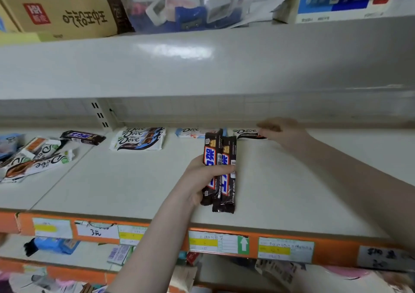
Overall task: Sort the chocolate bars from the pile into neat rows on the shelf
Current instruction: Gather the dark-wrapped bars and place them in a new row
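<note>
Left hand [202, 175] fingers clasping Snickers bars [221, 173] mid-shelf [134, 187], right hand [283, 133] fingers touching rear Dove bar [246, 133].

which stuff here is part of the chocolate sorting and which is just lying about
Job: Snickers bars in left hand; dark Dove bar at right hand; Dove stack; pile.
Lying about: cardboard box; plastic bag; price labels.

Off-white metal shelf [116, 180] with orange price-label front rail [170, 229], loose pile of Dove bars [38, 160] at left, single dark Snickers bar [83, 137] beside it, stacked Dove bars [139, 138] at back, further Dove bars [190, 133] alongside.
</note>
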Tool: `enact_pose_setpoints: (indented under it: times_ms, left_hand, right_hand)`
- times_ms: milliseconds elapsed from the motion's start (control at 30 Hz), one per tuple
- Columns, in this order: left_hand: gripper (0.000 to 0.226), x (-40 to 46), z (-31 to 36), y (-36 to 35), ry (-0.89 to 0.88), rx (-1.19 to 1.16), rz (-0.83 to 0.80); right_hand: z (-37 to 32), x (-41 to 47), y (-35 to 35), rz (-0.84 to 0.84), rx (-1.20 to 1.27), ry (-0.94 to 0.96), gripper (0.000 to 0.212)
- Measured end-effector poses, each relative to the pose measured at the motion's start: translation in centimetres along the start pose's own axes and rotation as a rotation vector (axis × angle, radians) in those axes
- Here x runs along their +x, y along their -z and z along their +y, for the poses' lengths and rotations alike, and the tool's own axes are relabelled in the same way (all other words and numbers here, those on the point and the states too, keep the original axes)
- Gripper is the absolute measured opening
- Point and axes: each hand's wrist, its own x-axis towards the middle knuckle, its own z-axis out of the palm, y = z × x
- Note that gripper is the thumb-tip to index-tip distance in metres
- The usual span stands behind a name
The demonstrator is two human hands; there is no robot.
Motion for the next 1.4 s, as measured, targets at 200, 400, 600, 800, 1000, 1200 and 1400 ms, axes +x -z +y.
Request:
enact_pose_setpoints:
  times_ms: [200, 400, 600, 800, 1000, 1200, 1400]
  left_hand:
    - [0.028, 0.0, 0.8, -1.3, -0.010, 0.178, -0.139]
    - [0.038, 0.3, 0.9, -2.7, 0.018, 0.241, -0.189]
    - [0.034, 0.3, 0.5, -3.2, 0.057, 0.235, -0.153]
    - [0.028, -0.1, 0.7, -5.0, -0.036, 0.135, -0.118]
    - [0.030, 0.2, 0.9, -6.8, -0.057, 0.190, -0.118]
    - [0.025, 0.4, 0.7, -8.2, 0.001, 0.193, -0.131]
    - [0.021, 0.6, 0.3, -8.6, 0.038, 0.054, -0.051]
  right_hand:
    - [-3.1, -4.4, 1.0, -0.273, 0.273, -0.048, 0.017]
    - [-3.1, -6.9, 1.7, -0.284, 0.442, -0.182, 0.015]
    - [-0.6, -9.4, 4.2, -0.089, 0.598, -0.275, 0.011]
    - [1.8, -11.3, 5.8, -0.068, 0.496, -0.270, 0.012]
    - [3.2, -12.5, 6.7, -0.042, 0.095, -0.015, 0.055]
    - [4.4, -12.6, 7.3, -0.135, -0.218, 0.187, 0.043]
    - [5.5, -11.5, 8.5, -0.143, -0.496, 0.270, 0.038]
